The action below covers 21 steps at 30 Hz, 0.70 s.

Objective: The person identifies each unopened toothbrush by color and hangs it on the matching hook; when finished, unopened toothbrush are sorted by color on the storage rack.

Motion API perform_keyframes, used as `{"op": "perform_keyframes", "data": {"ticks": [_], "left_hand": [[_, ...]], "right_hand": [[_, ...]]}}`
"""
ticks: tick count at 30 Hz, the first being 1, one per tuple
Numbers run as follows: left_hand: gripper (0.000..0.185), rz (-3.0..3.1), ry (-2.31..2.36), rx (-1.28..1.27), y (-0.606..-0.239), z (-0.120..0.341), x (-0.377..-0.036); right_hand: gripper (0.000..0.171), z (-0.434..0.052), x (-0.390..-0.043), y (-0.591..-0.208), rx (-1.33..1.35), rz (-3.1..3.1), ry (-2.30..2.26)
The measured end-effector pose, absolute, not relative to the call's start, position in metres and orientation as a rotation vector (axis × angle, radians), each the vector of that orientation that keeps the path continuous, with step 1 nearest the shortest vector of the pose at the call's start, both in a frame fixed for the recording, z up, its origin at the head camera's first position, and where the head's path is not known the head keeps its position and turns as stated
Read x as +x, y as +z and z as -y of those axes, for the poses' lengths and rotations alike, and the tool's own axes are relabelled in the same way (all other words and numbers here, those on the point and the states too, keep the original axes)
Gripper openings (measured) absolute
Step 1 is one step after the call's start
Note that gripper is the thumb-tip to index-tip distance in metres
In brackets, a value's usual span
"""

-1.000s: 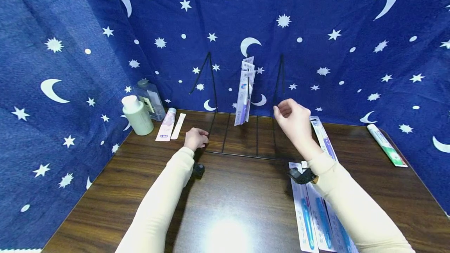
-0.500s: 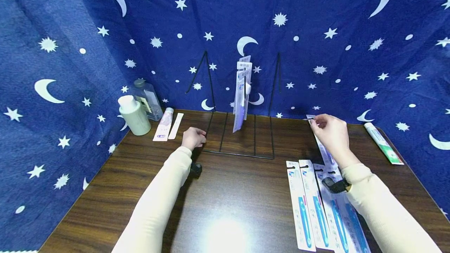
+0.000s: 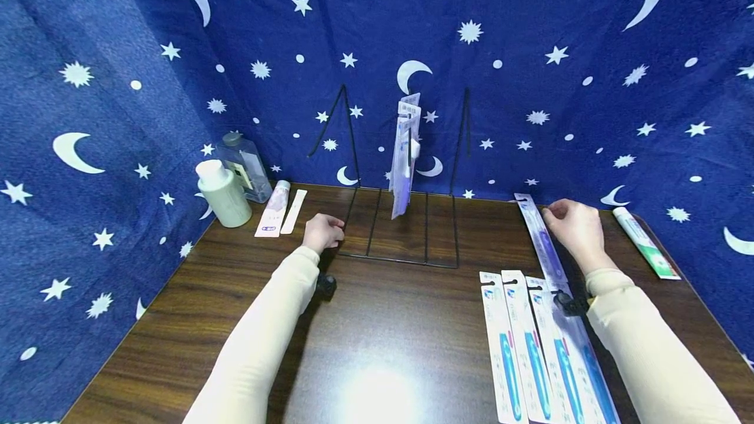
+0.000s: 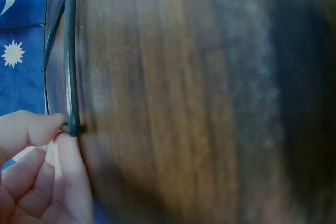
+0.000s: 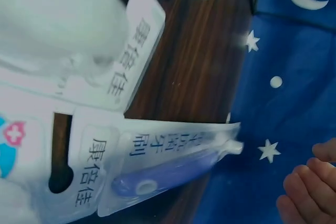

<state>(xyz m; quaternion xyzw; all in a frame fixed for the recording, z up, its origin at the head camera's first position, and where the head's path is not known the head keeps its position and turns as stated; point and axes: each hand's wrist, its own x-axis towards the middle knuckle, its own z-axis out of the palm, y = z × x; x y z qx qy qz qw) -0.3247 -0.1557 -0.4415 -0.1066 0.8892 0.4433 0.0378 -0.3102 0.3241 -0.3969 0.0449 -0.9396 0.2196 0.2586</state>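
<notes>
My left hand [image 3: 323,233] pinches the front left corner of a black wire display rack [image 4: 71,66] between thumb and fingertips. From the rack's middle hook hang several packaged toothbrushes [image 3: 403,169], the front one with a purple handle. To the right, my right hand [image 3: 574,226] holds nothing, its fingers loosely curled just beside a purple toothbrush pack [image 3: 543,241] lying on the table. In the right wrist view this purple toothbrush [image 5: 168,177] shows through its clear wrapper, with the fingers [image 5: 310,187] apart from it. Several blue toothbrush packs [image 3: 509,358] lie side by side nearer me.
At the back left stand a white-capped bottle [image 3: 224,195] and a clear bottle [image 3: 247,169], beside a pink tube [image 3: 273,209] and a slim white strip [image 3: 294,212]. A green and white toothpaste tube [image 3: 646,243] lies far right. A starry blue cloth [image 3: 501,12] hangs behind.
My right hand has moved right from beside the rack, over the top of the purple toothbrush pack, to that pack's right side. My left hand stays at the rack corner. The hanging packs have swung slightly.
</notes>
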Motion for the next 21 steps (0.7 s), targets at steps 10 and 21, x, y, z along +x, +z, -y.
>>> {"op": "perform_keyframes", "data": {"ticks": [10, 21], "left_hand": [[0.030, -2.745, 1.371, -0.305, -0.441, 0.155, -0.329], [0.029, -2.773, 1.353, -0.286, -0.439, 0.156, -0.319]], "right_hand": [[0.019, -0.341, -0.337, -0.398, 0.151, 2.627, 0.535], [0.019, -0.349, -0.350, -0.420, 0.106, 2.759, 0.520]]}}
